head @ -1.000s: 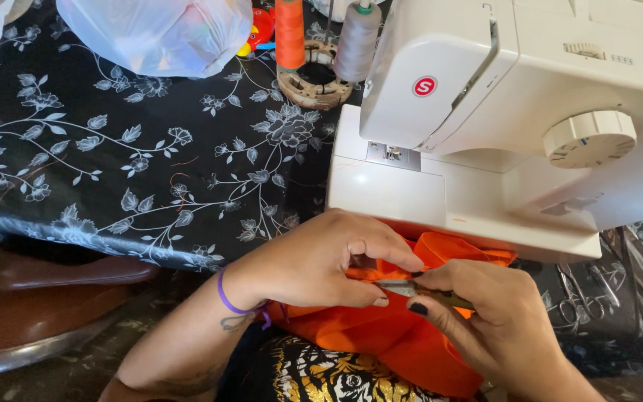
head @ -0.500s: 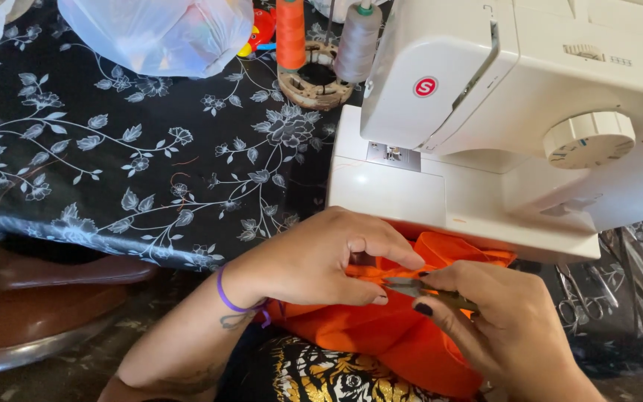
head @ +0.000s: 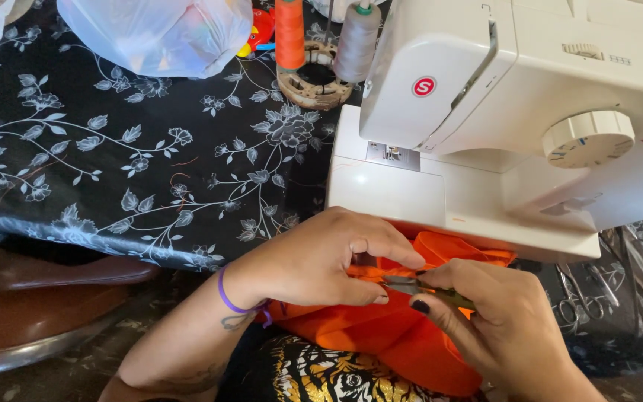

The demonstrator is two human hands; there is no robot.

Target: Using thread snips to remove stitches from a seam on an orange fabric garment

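Observation:
Orange fabric [head: 381,331] lies bunched over my lap, below the front edge of a white sewing machine [head: 485,126]. My left hand [head: 321,257] pinches a fold of this fabric between thumb and fingers. My right hand [head: 500,327] grips a small metal tool with a dark handle [head: 411,284], which looks like snips or a seam ripper. Its tip points left into the fold held by my left hand. Both hands meet just under the machine's base.
A black tablecloth with white flowers [head: 113,149] covers the table. At the back stand an orange thread cone [head: 289,33], a grey thread cone [head: 356,41] and a white plastic bag [head: 158,33]. Scissors [head: 574,298] lie at the right. A brown chair seat [head: 46,313] is at lower left.
My right hand has shifted slightly with the tool against the fold. My left hand keeps its pinch on the orange fabric.

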